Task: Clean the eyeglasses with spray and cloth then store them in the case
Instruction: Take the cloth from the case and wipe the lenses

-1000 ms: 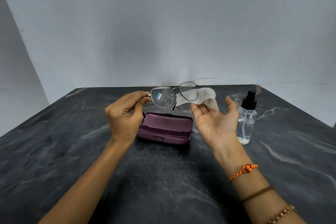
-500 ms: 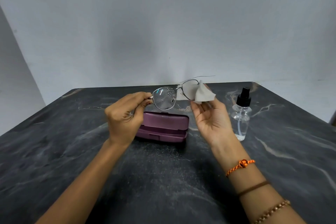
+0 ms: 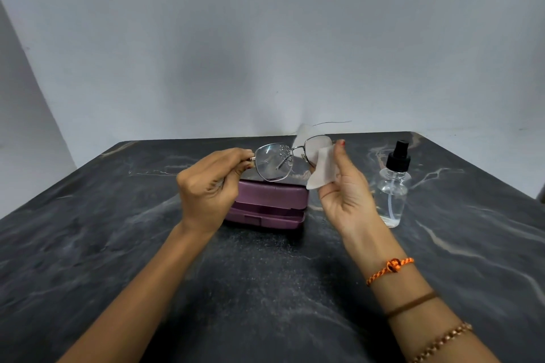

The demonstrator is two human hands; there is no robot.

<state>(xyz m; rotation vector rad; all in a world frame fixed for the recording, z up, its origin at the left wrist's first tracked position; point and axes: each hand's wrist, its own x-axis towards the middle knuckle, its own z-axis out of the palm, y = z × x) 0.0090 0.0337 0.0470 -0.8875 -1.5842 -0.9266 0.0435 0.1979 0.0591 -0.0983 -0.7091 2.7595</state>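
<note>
1. Holding the eyeglasses (image 3: pixel 290 160) up at centre frame in the head view, above the shut purple case (image 3: pixel 267 203): left hand (image 3: pixel 211 188) pinching the frame's outer corner by the hinge, at the left edge of the lens still beaded with spray droplets.
2. Wrapping the pale cloth (image 3: pixel 321 169) round the other lens, just right of centre: right hand (image 3: pixel 345 188) gripping the cloth, thumb in front, fingers hidden behind it.
3. Judging the thin wire frame as light, springy and easily bent: better taking hold at the rim or hinge corner, never at the long thin temple trailing toward the upper right.
4. Treating the wet lens as slippery; supporting it from both faces through the soft, limp cloth, pressing gently.
5. Leaving the clear spray bottle (image 3: pixel 393 186) standing at right of frame on the dark marbled table (image 3: pixel 118 244), well apart from the case.
</note>
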